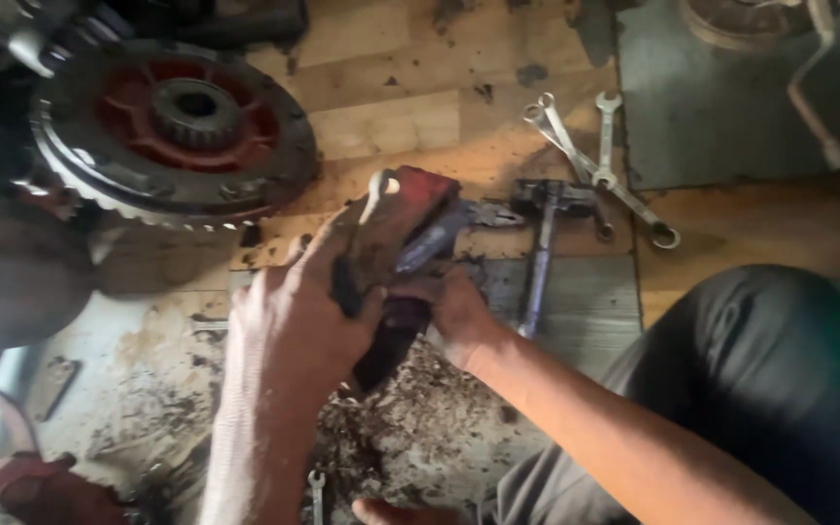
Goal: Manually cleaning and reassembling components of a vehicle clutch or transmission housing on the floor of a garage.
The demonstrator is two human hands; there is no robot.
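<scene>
My left hand (289, 316) grips a dirty red-painted metal part (396, 219) from the left, fingers wrapped over its greasy edge. My right hand (454, 311) holds the same part from below and right, near a grey metal tool (435, 238) that lies against the part's face. The part is tilted up above the wooden floor. Its lower end is hidden between my hands.
A large toothed gear wheel with a red centre (172, 131) lies at upper left. Several spanners (600, 165) and a hammer-like tool (542, 253) lie on the planks to the right. Dirt scrapings (410, 428) cover the floor below. My knee in dark cloth (760, 360) is right.
</scene>
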